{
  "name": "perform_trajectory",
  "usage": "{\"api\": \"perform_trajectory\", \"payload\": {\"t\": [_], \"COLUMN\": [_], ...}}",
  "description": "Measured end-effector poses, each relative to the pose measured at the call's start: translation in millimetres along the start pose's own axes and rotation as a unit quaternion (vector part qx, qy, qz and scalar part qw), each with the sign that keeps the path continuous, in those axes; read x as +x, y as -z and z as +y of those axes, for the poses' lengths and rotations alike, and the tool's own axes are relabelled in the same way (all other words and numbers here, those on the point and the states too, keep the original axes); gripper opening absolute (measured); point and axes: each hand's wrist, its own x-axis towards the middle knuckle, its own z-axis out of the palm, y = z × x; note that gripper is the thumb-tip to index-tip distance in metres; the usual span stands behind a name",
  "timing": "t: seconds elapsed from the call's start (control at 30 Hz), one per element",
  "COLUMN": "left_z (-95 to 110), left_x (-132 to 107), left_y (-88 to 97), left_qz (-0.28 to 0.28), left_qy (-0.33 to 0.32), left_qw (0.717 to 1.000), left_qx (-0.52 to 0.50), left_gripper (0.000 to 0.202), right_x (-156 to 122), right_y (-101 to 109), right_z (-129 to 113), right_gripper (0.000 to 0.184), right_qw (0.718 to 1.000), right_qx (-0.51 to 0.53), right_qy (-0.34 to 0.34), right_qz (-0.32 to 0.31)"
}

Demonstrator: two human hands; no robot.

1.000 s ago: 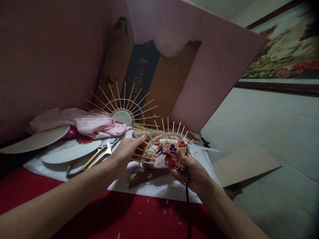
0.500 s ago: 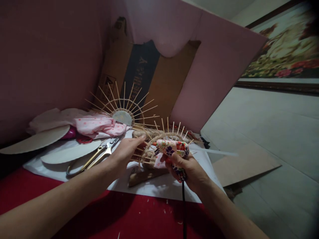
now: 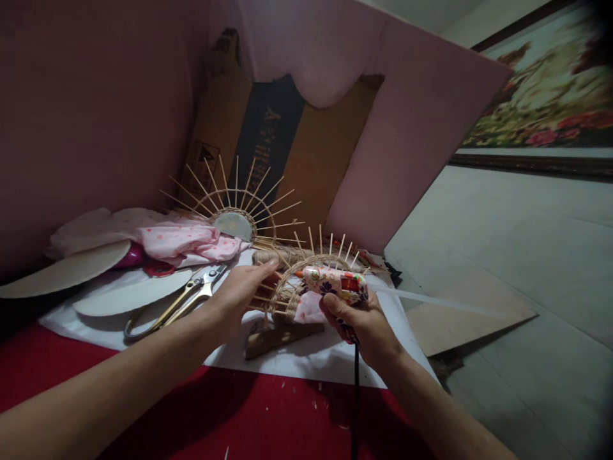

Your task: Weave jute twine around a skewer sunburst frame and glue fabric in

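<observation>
Floral-patterned glossy glue gun (image 3: 335, 283), rough woven-twine, wooden-stick frame (image 3: 287, 291), shiny brass-toned scissors (image 3: 179, 300).

Up beyond the left hand (image 3: 239, 297), a cardboard sheet (image 3: 316, 166) leans upright. Pale lettering runs down its dark band (image 3: 268, 144), turned on its side. There's one large character at the upper end that may be an A, then a row of smaller ones, all too blurred to spell out. Above that hand and a touch to its left, a small printed label (image 3: 207, 155) on the same cardboard shows a warning triangle, but the fine print is unreadable. The glue gun (image 3: 335, 281) in the right hand (image 3: 359, 319) wears a flower print and no words.
</observation>
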Motion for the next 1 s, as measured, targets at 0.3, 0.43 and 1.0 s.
{"api": "perform_trajectory", "payload": {"t": [0.3,0.43,1.0], "left_z": [0.6,0.2,0.7], "left_x": [-0.4,-0.4,-0.3], "left_y": [-0.8,0.0,-0.1], "left_qz": [-0.006,-0.003,-0.006], "left_qy": [0.003,0.003,0.002], "left_qw": [1.000,1.000,1.000], "left_qx": [-0.002,0.000,-0.007], "left_gripper": [0.041,0.040,0.040], "right_x": [2.0,0.9,-2.6], "right_y": [1.8,1.2,0.6], "right_z": [7.1,5.9,1.2], "right_gripper": [0.037,0.037,0.034], "right_qw": [0.999,0.999,0.997], "right_qx": [-0.014,-0.005,-0.012], "right_qy": [-0.032,-0.033,-0.020], "right_qz": [-0.022,-0.016,-0.071]}}
